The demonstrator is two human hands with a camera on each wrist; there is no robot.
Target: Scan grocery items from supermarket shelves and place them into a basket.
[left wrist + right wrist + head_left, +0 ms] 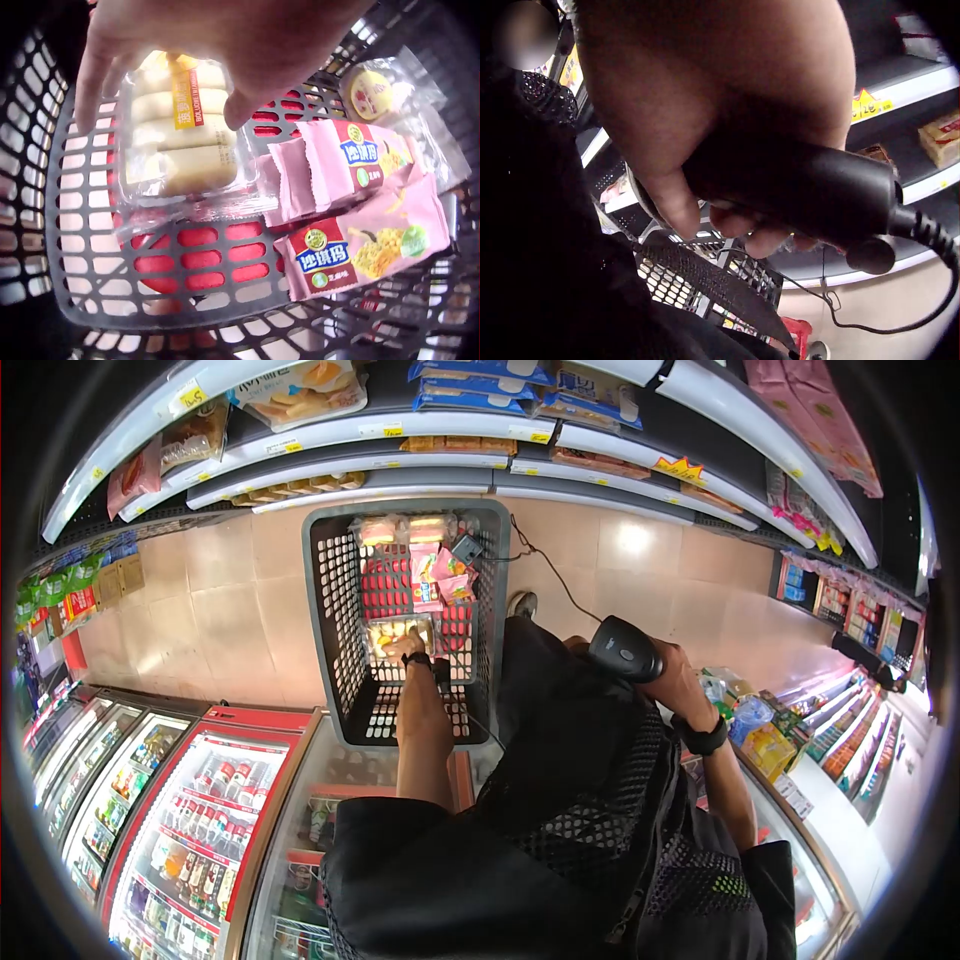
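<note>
My left hand [418,647] [225,34] reaches down into a dark plastic basket [405,506], fingers spread over a clear pack of pale rolls [184,161]. In the left wrist view the thumb tip lies at one side of the pack and a finger extends down beyond the opposite side. Pink snack packets [367,251] lie beside it, partly overlapping. My right hand [674,678] [720,71] grips a black corded handheld device [625,648] [802,184] by its handle; its fingers are curled underneath.
Clear-wrapped food [378,530] and a small dark box [466,548] are at the basket's far end. A cable [560,582] runs over the floor. Shelves [370,428] stand ahead, a red-framed drinks fridge [205,810] at left, and a glass-topped freezer [310,760] close by.
</note>
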